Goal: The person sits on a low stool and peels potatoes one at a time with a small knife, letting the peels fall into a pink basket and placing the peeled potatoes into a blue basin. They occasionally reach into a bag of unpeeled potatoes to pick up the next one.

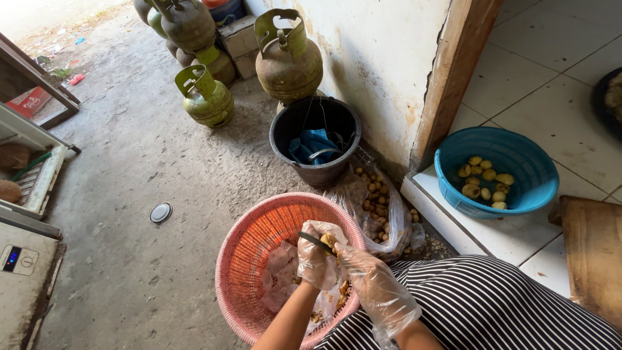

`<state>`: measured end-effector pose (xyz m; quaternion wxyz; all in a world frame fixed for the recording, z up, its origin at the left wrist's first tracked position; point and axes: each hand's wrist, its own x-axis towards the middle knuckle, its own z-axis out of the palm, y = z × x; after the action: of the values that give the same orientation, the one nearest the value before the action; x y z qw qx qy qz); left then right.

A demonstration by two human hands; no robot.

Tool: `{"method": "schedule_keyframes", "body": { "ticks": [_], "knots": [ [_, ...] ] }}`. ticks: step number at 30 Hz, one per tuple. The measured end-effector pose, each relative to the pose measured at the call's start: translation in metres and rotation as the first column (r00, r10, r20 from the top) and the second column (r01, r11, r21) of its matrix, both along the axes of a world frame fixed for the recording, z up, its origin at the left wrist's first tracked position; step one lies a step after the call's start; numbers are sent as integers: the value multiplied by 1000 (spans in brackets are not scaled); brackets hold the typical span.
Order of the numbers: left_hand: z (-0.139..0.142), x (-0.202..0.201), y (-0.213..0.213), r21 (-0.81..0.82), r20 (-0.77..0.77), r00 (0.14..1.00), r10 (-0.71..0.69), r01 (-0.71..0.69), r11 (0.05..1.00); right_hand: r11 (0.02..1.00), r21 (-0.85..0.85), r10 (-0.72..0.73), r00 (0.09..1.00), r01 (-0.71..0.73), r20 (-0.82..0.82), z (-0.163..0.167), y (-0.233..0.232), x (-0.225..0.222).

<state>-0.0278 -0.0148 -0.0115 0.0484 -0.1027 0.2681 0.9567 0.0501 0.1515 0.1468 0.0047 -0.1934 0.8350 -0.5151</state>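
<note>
Fingers of both gloved hands are bunched together over the pink basket [243,259]: the left hand [315,259] wraps around a dark-handled knife [313,240], and the right hand [363,275] pinches a small yellowish potato [329,240] right up against the blade. That potato sits above the middle of the basket, touching the knife. It's too small and too covered by the gloves to say for sure which way it points, but the knife's long axis runs roughly from upper left down to the right, tip toward the potato. Progress-wise, I'd guess it's somewhere in the middle: the blue basket [531,188] on the tiled step holds a modest pile of pale peeled ones, while the clear plastic bag [379,207] beside the pink basket looks pretty full of brownish unpeeled ones, so plenty left. Peel scraps seem to be collecting on plastic inside the pink basket.
</note>
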Motion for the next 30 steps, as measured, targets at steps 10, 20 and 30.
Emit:
{"method": "schedule_keyframes", "body": {
  "ticks": [10, 20, 30],
  "knots": [
    [-1, -5, 3, -659, -307, 931, 199, -359, 661, 997, 20, -67, 992, 70, -109, -10, -1, -5],
    [38, -3, -10, -500, 145, 989, -42, 109, 859, 997, -77, 38, 996, -32, 77, 1, 6, -5],
    [17, -4, -3, -289, -15, 999, 36, -38, 957, 996, 73, -50, 999, 50, -9, -1, -5, -3]
  ]
}}
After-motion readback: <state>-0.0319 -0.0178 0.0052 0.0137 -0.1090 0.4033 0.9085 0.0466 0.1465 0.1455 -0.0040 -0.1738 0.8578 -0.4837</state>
